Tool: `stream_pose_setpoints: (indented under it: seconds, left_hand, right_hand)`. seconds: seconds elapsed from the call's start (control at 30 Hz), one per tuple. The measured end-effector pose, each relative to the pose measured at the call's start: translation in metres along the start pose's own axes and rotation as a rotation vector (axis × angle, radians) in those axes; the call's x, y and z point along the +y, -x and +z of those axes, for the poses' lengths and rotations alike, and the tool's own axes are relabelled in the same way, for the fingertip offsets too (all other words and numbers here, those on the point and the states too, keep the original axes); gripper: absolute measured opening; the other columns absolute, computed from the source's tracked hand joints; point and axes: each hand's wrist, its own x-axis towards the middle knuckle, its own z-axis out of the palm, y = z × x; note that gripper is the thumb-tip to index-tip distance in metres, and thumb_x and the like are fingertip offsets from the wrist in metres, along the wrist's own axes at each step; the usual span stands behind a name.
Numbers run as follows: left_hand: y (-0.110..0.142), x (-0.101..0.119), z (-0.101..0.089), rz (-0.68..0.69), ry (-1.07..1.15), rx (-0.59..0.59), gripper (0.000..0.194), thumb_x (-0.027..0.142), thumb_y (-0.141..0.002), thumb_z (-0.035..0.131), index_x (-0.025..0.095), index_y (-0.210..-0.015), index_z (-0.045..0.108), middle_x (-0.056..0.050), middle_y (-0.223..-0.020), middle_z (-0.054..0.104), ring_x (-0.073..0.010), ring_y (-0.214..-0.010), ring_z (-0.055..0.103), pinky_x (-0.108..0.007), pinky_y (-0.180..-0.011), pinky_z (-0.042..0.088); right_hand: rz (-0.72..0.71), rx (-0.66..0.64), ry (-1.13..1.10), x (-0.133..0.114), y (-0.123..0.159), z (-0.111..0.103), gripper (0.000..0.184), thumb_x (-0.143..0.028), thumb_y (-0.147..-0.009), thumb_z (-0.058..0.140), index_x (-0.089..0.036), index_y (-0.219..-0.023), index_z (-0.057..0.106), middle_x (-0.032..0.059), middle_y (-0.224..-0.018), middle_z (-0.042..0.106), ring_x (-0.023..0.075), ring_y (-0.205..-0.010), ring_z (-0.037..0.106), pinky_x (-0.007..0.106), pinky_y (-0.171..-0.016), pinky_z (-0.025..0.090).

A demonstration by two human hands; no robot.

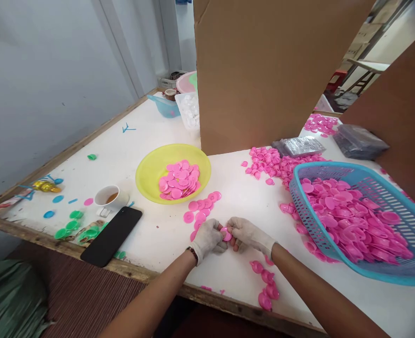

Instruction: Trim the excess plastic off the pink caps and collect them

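Both my hands wear pale gloves with bare fingertips and meet over the white table near its front edge. Between them is a pink plastic disc (225, 234). My left hand (209, 238) pinches its left side, and my right hand (244, 234) pinches its right side. Flat pink discs (200, 204) lie in a loose line just behind my left hand. Closer to the front edge, below my right hand, several rounded pink pieces (268, 281) sit in a cluster. My fingers partly cover the held disc.
A yellow bowl (147, 176) holds pink discs. On the right, a blue basket (355, 274) is heaped with pink cup-shaped pieces, with more piled behind. A tall cardboard panel (263, 75) stands at the back. A black phone (112, 237) and a white cup (101, 195) are left.
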Motion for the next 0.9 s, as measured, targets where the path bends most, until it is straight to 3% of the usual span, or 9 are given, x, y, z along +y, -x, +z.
stream_pose_setpoints:
  seconds: [0.27, 0.4, 0.47, 0.57, 0.67, 0.73, 0.8, 0.9]
  left_hand:
    - [0.002, 0.012, 0.002, -0.068, -0.280, 0.050, 0.026, 0.020, -0.074, 0.063, 0.019, -0.086, 0.040, 0.006, -0.043, 0.054, -0.0111, -0.036, 0.053, -0.020, -0.038, 0.042]
    - [0.007, 0.013, 0.000, -0.064, -0.339, 0.064, 0.028, 0.025, -0.073, 0.063, 0.019, -0.090, 0.041, 0.006, -0.044, 0.053, -0.0124, -0.038, 0.054, -0.020, -0.039, 0.041]
    - [0.015, 0.007, 0.001, 0.027, -0.358, 0.130, 0.027, 0.033, -0.075, 0.060, 0.019, -0.090, 0.043, 0.006, -0.047, 0.052, -0.0118, -0.036, 0.051, -0.021, -0.039, 0.038]
    - [0.028, -0.010, 0.013, 0.273, -0.503, 0.227, 0.022, 0.038, -0.076, 0.056, 0.019, -0.086, 0.049, 0.004, -0.051, 0.052, -0.0119, -0.043, 0.049, -0.023, -0.045, 0.038]
    - [0.039, -0.026, 0.038, 0.475, -0.737, 0.142, 0.017, 0.032, -0.076, 0.054, 0.021, -0.088, 0.057, -0.001, -0.060, 0.059, -0.0156, -0.057, 0.054, -0.026, -0.058, 0.040]
    - [0.042, -0.034, 0.056, 0.575, -0.913, 0.013, 0.016, 0.029, -0.079, 0.050, 0.023, -0.090, 0.059, -0.003, -0.066, 0.062, -0.0182, -0.061, 0.057, -0.028, -0.060, 0.041]
    - [0.040, -0.037, 0.068, 0.648, -1.076, -0.067, 0.018, 0.026, -0.082, 0.043, 0.023, -0.090, 0.060, -0.006, -0.069, 0.063, -0.0205, -0.061, 0.059, -0.030, -0.059, 0.041]
    - [0.035, -0.034, 0.068, 0.651, -1.202, -0.013, 0.022, 0.020, -0.083, 0.038, 0.021, -0.088, 0.059, -0.009, -0.070, 0.063, -0.0241, -0.061, 0.060, -0.032, -0.057, 0.041]
  right_hand:
    - [0.004, -0.024, 0.039, 0.001, -0.006, -0.001, 0.005, -0.017, -0.076, 0.042, -0.020, -0.080, 0.044, -0.0037, -0.051, 0.056, 0.0104, -0.039, 0.055, 0.019, -0.038, 0.041]
    - [0.008, -0.025, 0.040, -0.003, -0.003, -0.001, 0.005, -0.019, -0.074, 0.044, -0.020, -0.078, 0.044, -0.0030, -0.051, 0.055, 0.0114, -0.040, 0.055, 0.020, -0.039, 0.039]
    - [-0.085, 0.055, -0.018, -0.002, 0.010, -0.010, 0.005, -0.023, -0.074, 0.047, -0.020, -0.076, 0.043, -0.0016, -0.055, 0.056, 0.0117, -0.044, 0.055, 0.021, -0.042, 0.039]
    - [-0.380, 0.341, -0.247, 0.004, 0.041, -0.035, 0.018, -0.041, -0.079, 0.044, -0.023, -0.078, 0.043, 0.0002, -0.063, 0.054, 0.0115, -0.051, 0.052, 0.024, -0.047, 0.040]
    - [-0.554, 0.603, -0.394, 0.008, 0.065, -0.057, 0.041, -0.061, -0.083, 0.023, -0.026, -0.079, 0.043, -0.0002, -0.060, 0.045, 0.0111, -0.044, 0.037, 0.025, -0.042, 0.030]
    - [-0.546, 0.579, -0.359, 0.005, 0.061, -0.058, 0.040, -0.061, -0.083, 0.025, -0.025, -0.079, 0.044, -0.0004, -0.060, 0.044, 0.0112, -0.044, 0.037, 0.025, -0.043, 0.031]
    - [-0.498, 0.459, -0.223, -0.003, 0.040, -0.049, 0.028, -0.050, -0.082, 0.039, -0.023, -0.081, 0.046, 0.0005, -0.066, 0.049, 0.0119, -0.051, 0.046, 0.025, -0.048, 0.036]
    - [-0.435, 0.425, 0.197, -0.021, -0.009, -0.028, 0.023, -0.033, -0.083, 0.037, -0.020, -0.096, 0.053, 0.0024, -0.076, 0.054, 0.0128, -0.059, 0.052, 0.024, -0.054, 0.040]
